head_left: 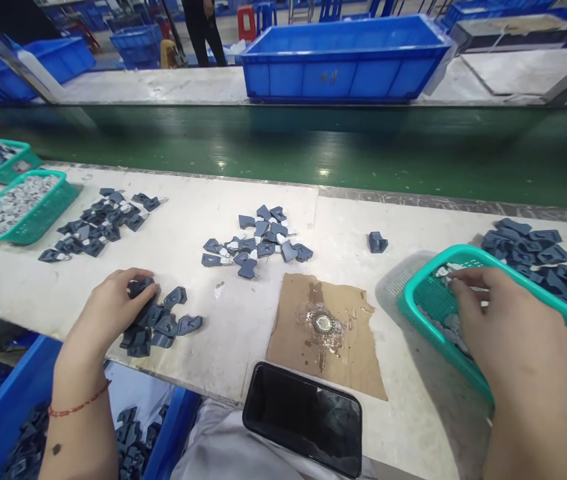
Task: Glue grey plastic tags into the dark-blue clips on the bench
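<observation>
My left hand (126, 303) is closed on a dark grey plastic part (139, 287) at the edge of a small pile of such parts (166, 323). On the right, my right hand (508, 320) reaches into a green basket (456, 253) of small white pieces (450, 327); its thumb and finger pinch at a white piece (446, 271). Between the hands lies a torn cardboard sheet (283, 333) with a wet, shiny round spot (324, 323). Beyond it is a cluster of grey parts with white pieces attached (263, 240). One grey part (377, 242) lies alone.
A black phone (303, 419) lies at the table's front edge. More grey parts (563, 267) are at right, joined parts (98, 223) at left beside green baskets (28, 207). A green conveyor belt (283, 147) runs behind, with a blue crate (343, 73) beyond. A person (203, 30) stands far back.
</observation>
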Motion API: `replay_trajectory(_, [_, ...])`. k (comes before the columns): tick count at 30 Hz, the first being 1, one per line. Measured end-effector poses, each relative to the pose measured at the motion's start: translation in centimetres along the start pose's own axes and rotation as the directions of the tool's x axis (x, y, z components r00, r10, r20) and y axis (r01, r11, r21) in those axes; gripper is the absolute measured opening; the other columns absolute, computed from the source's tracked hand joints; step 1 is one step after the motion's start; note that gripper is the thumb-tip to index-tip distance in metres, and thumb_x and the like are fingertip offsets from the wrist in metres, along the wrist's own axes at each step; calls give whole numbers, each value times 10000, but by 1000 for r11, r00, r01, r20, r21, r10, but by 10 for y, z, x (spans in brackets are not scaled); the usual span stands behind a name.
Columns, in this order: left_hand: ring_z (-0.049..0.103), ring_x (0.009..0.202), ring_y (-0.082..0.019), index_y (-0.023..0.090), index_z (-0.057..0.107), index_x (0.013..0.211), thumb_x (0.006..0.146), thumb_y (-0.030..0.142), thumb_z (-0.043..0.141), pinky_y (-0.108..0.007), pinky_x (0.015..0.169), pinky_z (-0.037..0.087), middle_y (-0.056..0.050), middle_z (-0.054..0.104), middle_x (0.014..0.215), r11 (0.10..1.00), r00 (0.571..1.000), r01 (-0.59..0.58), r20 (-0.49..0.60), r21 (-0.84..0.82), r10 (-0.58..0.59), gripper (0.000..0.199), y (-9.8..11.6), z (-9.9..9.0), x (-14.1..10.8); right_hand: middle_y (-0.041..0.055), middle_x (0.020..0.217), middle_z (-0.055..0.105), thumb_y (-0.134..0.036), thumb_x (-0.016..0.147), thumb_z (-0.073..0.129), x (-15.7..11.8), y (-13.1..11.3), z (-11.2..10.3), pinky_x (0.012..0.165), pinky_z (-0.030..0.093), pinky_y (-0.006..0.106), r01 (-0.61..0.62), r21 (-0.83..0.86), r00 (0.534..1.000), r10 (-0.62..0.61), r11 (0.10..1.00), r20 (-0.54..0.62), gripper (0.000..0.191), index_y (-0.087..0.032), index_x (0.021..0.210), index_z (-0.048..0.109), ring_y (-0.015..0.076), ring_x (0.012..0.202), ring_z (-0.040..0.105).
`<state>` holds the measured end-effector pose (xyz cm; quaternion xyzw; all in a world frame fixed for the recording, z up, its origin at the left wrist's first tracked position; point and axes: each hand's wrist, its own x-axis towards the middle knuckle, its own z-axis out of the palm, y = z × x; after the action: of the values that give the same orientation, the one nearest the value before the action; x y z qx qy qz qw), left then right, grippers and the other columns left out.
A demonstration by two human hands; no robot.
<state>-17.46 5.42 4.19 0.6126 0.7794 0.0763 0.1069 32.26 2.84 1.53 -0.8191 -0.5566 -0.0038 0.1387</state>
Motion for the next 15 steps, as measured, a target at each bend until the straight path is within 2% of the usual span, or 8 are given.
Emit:
replay_trajectory(2, [694, 752, -254, 182, 739, 994, 870, 373, 639, -316, 651, 523, -111, 764, 1044, 1000, 1000, 10, -23, -14, -11, 249, 2, 2, 4, 101, 910, 741, -380, 936, 489, -1, -10, -5, 600, 454, 404, -50, 173, 998, 56, 984, -26, 247, -244, 1054, 657, 307, 690, 677])
replay_trajectory(4, [694, 780, -259, 190, 736, 966, 842, 354, 665, -312, 656, 520, -94, 767, 1013, 999, 999, 25, -45, -36, -26, 218, 2, 2, 8, 84, 928, 733, -366, 950, 508, -6, -23, -10, 689, 492, 401, -4, 350, 993, 44, 937, -107, 243, -249, 1090, 670, 286, 797, 703])
replay_trajectory(6, [695, 785, -259, 196, 730, 987, 850, 372, 676, -314, 660, 525, -75, 763, 966, 996, 995, 53, -83, -70, -58, 230, 3, 2, 9, 64, 878, 711, -366, 960, 565, -14, -37, -14, 691, 509, 379, 96, 556, 979, 23, 825, -204, 226, -244, 1104, 690, 250, 778, 693])
replay_trajectory(8, [704, 823, -256, 192, 709, 1071, 891, 393, 649, -320, 684, 542, -71, 754, 987, 991, 984, 86, -145, -102, -101, 276, 7, 0, 7, 31, 780, 679, -370, 937, 666, -24, -50, -15, 601, 495, 334, 154, 754, 976, 20, 639, -216, 160, -237, 1018, 702, 204, 663, 647])
replay_trajectory(10, [715, 880, -242, 191, 676, 1187, 937, 389, 612, -317, 714, 568, -71, 738, 1057, 975, 968, 89, -214, -203, -133, 325, 17, -2, 1, -7, 652, 627, -377, 934, 705, -33, -59, -13, 504, 438, 290, 118, 869, 993, -59, 480, -102, 151, -232, 895, 684, 161, 544, 571])
replay_trajectory(11, [720, 896, -230, 194, 658, 1238, 953, 382, 604, -307, 715, 579, -70, 729, 1089, 955, 964, 71, -224, -289, -140, 346, 25, -2, -5, -22, 599, 600, -385, 951, 690, -37, -64, -12, 483, 415, 274, 71, 890, 992, -128, 450, -15, 189, -229, 846, 668, 143, 505, 537])
replay_trajectory(12, [723, 863, -212, 193, 655, 1260, 953, 370, 617, -291, 688, 586, -68, 721, 1088, 903, 961, 42, -231, -428, -154, 356, 34, -1, -11, -33, 556, 574, -394, 969, 665, -40, -67, -10, 473, 396, 260, 22, 895, 977, -201, 445, 76, 236, -224, 806, 648, 129, 478, 507])
replay_trajectory(15, [701, 691, -168, 201, 702, 1204, 918, 405, 714, -244, 537, 552, -59, 729, 1009, 672, 994, 24, -52, -740, -93, 351, 65, 6, -33, -43, 513, 545, -430, 991, 614, -44, -76, -3, 477, 365, 242, -93, 854, 882, -356, 513, 310, 347, -214, 724, 570, 104, 455, 446])
